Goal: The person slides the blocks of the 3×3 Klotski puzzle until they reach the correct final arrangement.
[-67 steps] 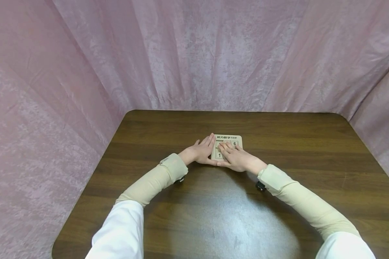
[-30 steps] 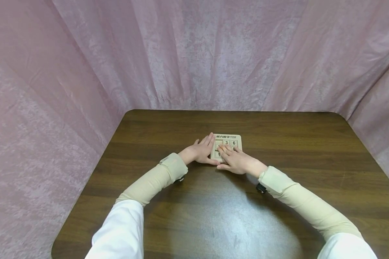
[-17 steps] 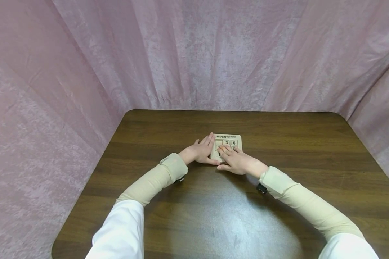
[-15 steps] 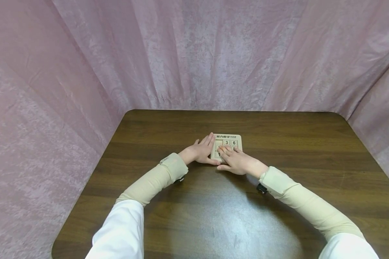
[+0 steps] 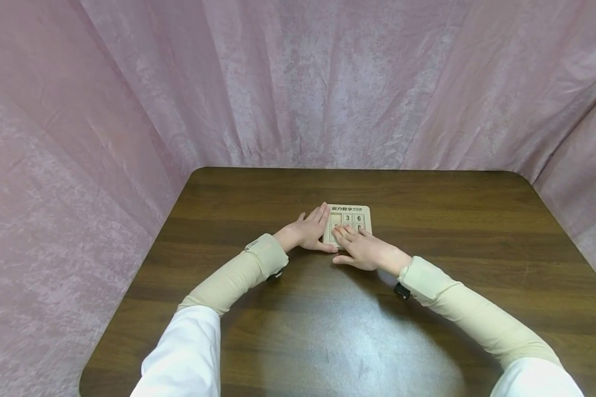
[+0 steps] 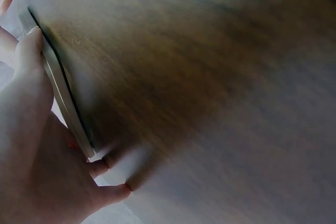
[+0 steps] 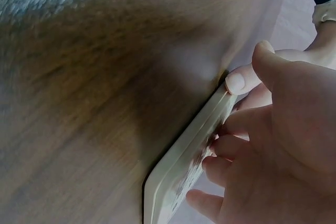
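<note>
A pale wooden number sliding puzzle (image 5: 365,209) lies flat on the table, with dark characters across its far edge. Tiles marked 3 (image 5: 347,218), 6 (image 5: 358,219) and 8 show; its top left slot (image 5: 335,218) is bare. My left hand (image 5: 310,231) braces the puzzle: straight fingers lie along its left side and the thumb presses its near edge. My right hand (image 5: 365,250) rests straight fingertips on the lower tiles, covering several of them. In the right wrist view the right fingers (image 7: 231,145) reach over the puzzle's face, and the left thumb (image 7: 236,82) touches its edge.
The brown wooden table (image 5: 258,198) has rounded far corners. Pink velvet curtains (image 5: 308,88) hang behind and beside it. Each forearm wears a beige sleeve (image 5: 477,317) with a small black wrist camera (image 5: 402,290). Light glares on the near tabletop.
The right hand has shifted slightly toward the person, its fingertips lower on the puzzle. The left column's tiles have slid nearer, baring the top left slot. The left hand has hardly moved.
</note>
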Demonstrator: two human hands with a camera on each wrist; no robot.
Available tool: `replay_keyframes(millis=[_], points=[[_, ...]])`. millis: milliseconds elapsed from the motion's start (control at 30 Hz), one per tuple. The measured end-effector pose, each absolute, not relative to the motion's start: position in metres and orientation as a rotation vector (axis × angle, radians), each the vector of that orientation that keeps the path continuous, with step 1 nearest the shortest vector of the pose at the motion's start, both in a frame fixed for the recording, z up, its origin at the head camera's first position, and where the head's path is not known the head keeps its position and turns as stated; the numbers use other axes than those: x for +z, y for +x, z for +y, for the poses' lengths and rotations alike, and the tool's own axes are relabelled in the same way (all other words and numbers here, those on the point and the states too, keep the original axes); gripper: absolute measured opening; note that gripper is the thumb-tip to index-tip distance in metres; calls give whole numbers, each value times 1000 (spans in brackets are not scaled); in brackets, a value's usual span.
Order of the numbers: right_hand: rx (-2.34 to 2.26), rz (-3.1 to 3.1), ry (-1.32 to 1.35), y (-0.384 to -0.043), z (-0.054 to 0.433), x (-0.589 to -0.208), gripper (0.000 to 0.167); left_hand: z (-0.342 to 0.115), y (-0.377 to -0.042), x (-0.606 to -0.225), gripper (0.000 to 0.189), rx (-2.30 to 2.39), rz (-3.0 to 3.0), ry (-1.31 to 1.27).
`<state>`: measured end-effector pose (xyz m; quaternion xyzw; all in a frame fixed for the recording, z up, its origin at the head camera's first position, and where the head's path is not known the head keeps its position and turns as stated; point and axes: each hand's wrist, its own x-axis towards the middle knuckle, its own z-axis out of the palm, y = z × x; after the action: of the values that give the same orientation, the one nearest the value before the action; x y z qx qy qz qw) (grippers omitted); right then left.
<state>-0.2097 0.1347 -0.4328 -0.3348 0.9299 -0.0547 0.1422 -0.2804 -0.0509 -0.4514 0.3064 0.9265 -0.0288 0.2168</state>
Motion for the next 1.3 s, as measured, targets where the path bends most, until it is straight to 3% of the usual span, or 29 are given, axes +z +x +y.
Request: replay_keyframes(millis=[1300], points=[[-221,2756,-808,-234,155,-439,78,-51,-279,-449,117,-81,2569,838]])
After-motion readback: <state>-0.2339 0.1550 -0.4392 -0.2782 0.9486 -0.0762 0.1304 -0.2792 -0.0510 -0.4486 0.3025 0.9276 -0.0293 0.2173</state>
